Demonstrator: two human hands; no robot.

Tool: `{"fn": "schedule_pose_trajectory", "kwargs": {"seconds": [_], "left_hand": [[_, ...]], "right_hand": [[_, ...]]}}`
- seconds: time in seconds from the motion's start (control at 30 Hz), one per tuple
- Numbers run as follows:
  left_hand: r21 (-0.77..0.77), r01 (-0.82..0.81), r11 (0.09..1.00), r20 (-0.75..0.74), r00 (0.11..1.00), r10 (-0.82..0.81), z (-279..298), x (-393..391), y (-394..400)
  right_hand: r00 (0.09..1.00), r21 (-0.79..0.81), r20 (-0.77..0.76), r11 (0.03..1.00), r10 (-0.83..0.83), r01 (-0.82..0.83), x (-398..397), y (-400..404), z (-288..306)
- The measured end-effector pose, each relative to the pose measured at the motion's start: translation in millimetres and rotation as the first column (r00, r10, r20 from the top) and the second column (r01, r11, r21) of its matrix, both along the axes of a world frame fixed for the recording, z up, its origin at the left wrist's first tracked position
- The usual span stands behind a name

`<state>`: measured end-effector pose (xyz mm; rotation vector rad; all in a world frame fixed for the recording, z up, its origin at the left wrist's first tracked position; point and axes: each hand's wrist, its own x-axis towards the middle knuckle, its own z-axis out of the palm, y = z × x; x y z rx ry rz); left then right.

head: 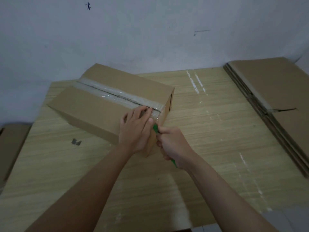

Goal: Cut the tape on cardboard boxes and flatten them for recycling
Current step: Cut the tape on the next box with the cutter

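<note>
Taped cardboard box [107,104] on wooden table [209,131], angled. Left hand [136,127] flat on near end, fingers pressed together beside clear tape [117,95]. Right hand [173,146] curled round green cutter [155,128], tip at box's near edge. Flattened cardboard stack [274,104] right.

Looks like a bare packing or storage room: scuffed white wall [150,30] beyond the hands, tape-marked wood-grain table [209,131] under them, flattened cardboard stack [270,101] right of them.

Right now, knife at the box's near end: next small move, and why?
Probably draw the green knife away along the clear tape seam. The right hand grips it at the box's near end, the left hand steadies the top, and the tape looks uncut.
</note>
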<state>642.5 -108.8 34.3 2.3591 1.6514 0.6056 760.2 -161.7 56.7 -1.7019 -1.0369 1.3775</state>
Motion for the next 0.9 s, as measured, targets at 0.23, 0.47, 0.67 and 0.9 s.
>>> {"fn": "schedule_pose_trajectory", "kwargs": {"seconds": [0.23,0.47,0.67,0.9], "left_hand": [[-0.026,0.024,0.999,0.011,1.0,-0.024,0.8,-13.3,0.1],[-0.065,0.408,0.911,0.013,0.913,-0.408,8.1,-74.9,-3.2],[0.043,0.428,0.903,0.052,0.902,-0.43,14.2,-115.0,-5.9],[0.276,0.294,0.915,-0.257,0.94,-0.224,-0.4,-114.5,-5.3]], "right_hand": [[0.959,0.258,0.269,0.966,-0.087,0.015,33.7,-10.3,3.7],[0.78,0.475,0.622,0.823,-0.065,-0.311,30.8,7.7,20.8],[0.546,0.285,0.79,0.622,0.279,-0.729,11.4,35.1,22.5],[0.449,0.151,0.8,0.59,0.399,-0.793,2.8,63.0,16.6]]}}
